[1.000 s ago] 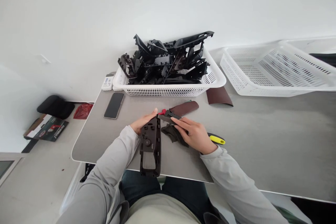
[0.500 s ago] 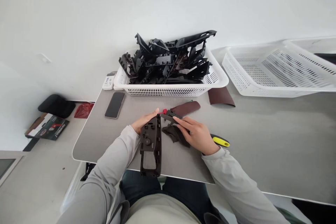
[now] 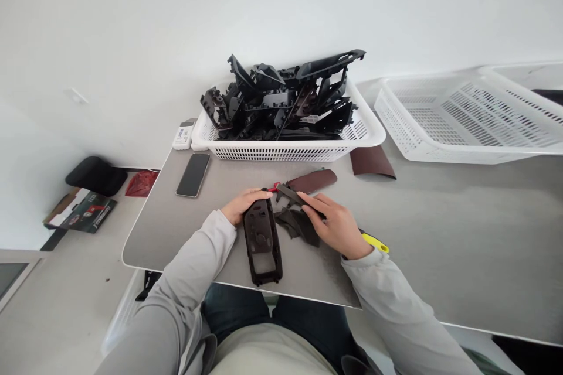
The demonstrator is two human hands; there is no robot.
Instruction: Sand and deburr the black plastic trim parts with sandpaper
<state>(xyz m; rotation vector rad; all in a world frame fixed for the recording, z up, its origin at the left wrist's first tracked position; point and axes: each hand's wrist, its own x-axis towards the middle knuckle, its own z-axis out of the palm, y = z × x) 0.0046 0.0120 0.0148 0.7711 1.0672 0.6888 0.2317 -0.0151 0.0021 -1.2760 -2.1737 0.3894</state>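
Note:
My left hand [image 3: 245, 204] is closed round the far end of a dark brown plastic trim panel [image 3: 259, 228], which has a rectangular opening at its near end. The panel is tilted at the table's front edge. Between thumb and fingers of my right hand [image 3: 338, 225] is a flat dark grey strip [image 3: 290, 194], its tip pointing left, a little apart from the panel. Crumpled dark pieces [image 3: 301, 227] lie under that hand. A yellow-and-black handle [image 3: 375, 241] shows behind the right wrist, and a red piece [image 3: 273, 187] sits by the strip's tip.
Black plastic parts [image 3: 272, 99] fill a white basket [image 3: 281, 152] against the wall. More white baskets [image 3: 457, 155] stand at right. Brown curved sheets [image 3: 313, 180] lie on the grey table [image 3: 461, 234]. A phone [image 3: 192, 175] and a small white box [image 3: 183, 136] are at left.
The panel has been turned in my left hand so a different face shows, and its near end has swung right. My right hand and the strip have shifted slightly right.

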